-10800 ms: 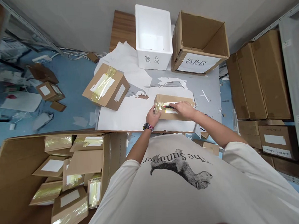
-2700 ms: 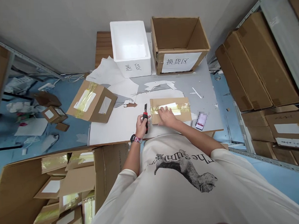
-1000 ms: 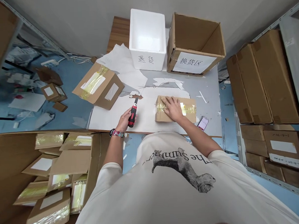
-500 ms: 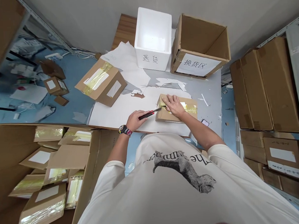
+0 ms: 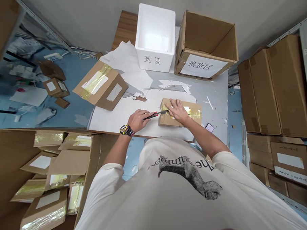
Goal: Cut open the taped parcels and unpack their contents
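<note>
Gray wall (image 5: pixel 93 16), blue flr (image 5: pixel 75 76), metal shelf rack (image 5: pixel 283 30), wood tbl (image 5: pixel 124 28)

The person's right hand (image 5: pixel 177 110) presses flat on a small taped cardboard box (image 5: pixel 167 120) lying on the bench (image 5: pixel 216 92), while the left hand (image 5: pixel 138 120) grips a red-and-black utility knife (image 5: pixel 151 116), its blade reaching over the box's near end beside the right hand's fingers. Yellowish tape (image 5: pixel 193 115) crosses the box. Beyond this box stand a white foam box (image 5: pixel 155 37) and an open carton (image 5: pixel 203 31); to its left lies another taped box (image 5: pixel 98 85). A phone (image 5: pixel 209 127) lies just right of it, and a large carton of parcels (image 5: pixel 8 168) sits toward the person's left.
</note>
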A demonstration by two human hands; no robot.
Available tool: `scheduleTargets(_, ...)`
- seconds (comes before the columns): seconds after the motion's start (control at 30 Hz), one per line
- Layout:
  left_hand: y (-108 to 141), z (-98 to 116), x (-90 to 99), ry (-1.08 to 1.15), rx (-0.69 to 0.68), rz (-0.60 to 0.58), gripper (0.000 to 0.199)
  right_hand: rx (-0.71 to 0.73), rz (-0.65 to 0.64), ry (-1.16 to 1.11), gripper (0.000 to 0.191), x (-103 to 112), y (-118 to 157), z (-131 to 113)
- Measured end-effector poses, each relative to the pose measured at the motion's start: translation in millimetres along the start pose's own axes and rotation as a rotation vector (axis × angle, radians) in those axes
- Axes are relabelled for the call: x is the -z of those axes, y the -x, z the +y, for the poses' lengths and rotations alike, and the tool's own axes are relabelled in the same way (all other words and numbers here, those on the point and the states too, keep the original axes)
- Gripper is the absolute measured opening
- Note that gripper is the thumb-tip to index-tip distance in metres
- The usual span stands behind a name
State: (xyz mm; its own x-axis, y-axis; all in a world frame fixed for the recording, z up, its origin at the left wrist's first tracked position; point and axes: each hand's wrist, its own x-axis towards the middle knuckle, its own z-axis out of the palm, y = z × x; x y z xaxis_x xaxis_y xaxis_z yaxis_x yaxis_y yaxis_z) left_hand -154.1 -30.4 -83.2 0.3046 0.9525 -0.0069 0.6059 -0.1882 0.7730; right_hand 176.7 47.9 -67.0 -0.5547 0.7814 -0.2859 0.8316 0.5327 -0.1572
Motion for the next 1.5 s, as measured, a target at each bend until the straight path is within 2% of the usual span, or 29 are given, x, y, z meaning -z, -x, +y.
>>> scheduleTargets(0.07, 0.2, -1.1, 3.2, -0.029, -0.005, 0.000, 0.043, 0.012, 0.012, 0.008, 0.080, -3.3, 0.2, 1.2)
scheduleTargets(0.17, -2.3, 0.5, 4.1, -0.190, -0.029, -0.044, 0.045, 0.050, 0.056, 0.026, 0.078, -11.5, -0.7, 5.8)
scheduleTargets(0.27, -7.7, 4.3, 0.6, -0.373, -0.061, -0.087, 0.050, 0.080, 0.094, 0.044, 0.076, -18.7, -2.2, 10.7)
scheduleTargets(0.37, -14.6, 6.9, -3.6, -0.456, -0.080, -0.103, 0.052, 0.091, 0.101, 0.042, 0.077, -21.4, -2.8, 13.3)
scheduleTargets(0.57, -21.4, -0.3, 4.8, -0.470, -0.126, -0.151, 0.055, 0.080, 0.134, 0.003, 0.074, -21.8, -0.2, 11.5)
scheduleTargets(0.7, -29.8, -10.0, 19.7, -0.475, -0.041, -0.048, 0.057, 0.078, 0.131, -0.031, 0.071, -24.1, 2.4, 9.0)
scheduleTargets(0.83, -45.5, -14.3, 23.2, -0.428, -0.058, -0.074, 0.055, 0.054, 0.155, -0.043, 0.068, -22.3, 3.1, 8.9)
scheduleTargets(0.9, -45.5, -18.3, 17.8, -0.400, 0.017, -0.022, 0.056, 0.059, 0.200, -0.042, 0.063, -19.7, 4.1, 9.9)
scheduleTargets(1.03, -21.0, -40.8, -8.5, -0.324, 0.316, 0.157, 0.062, 0.048, 0.333, -0.033, 0.047, -21.4, 11.7, 11.1)
scheduleTargets(1.13, 3.8, -65.4, -36.2, -0.271, 0.504, 0.171, 0.063, -0.012, 0.395, -0.013, 0.040, -32.1, 22.2, 9.5)
scheduleTargets(1.27, 22.3, -85.8, -64.2, -0.223, 0.640, 0.163, 0.068, -0.028, 0.365, -0.014, 0.045, -45.8, 46.5, 4.0)
scheduleTargets(1.33, 22.3, -85.6, -69.0, -0.191, 0.666, 0.179, 0.069, -0.056, 0.344, -0.034, 0.044, -49.1, 64.3, 0.5)
scheduleTargets(1.4, 16.7, -76.1, -68.7, -0.171, 0.628, 0.242, 0.066, -0.123, 0.328, -0.063, 0.046, -51.3, 83.7, -2.8)
scheduleTargets(1.43, 12.0, -67.6, -67.4, -0.157, 0.566, 0.287, 0.062, -0.171, 0.319, -0.078, 0.048, -52.4, 92.9, -4.2)
scheduleTargets(1.5, -0.3, -43.8, -64.4, -0.105, 0.352, 0.350, 0.052, -0.296, 0.304, -0.101, 0.055, -54.5, 107.9, -5.4)
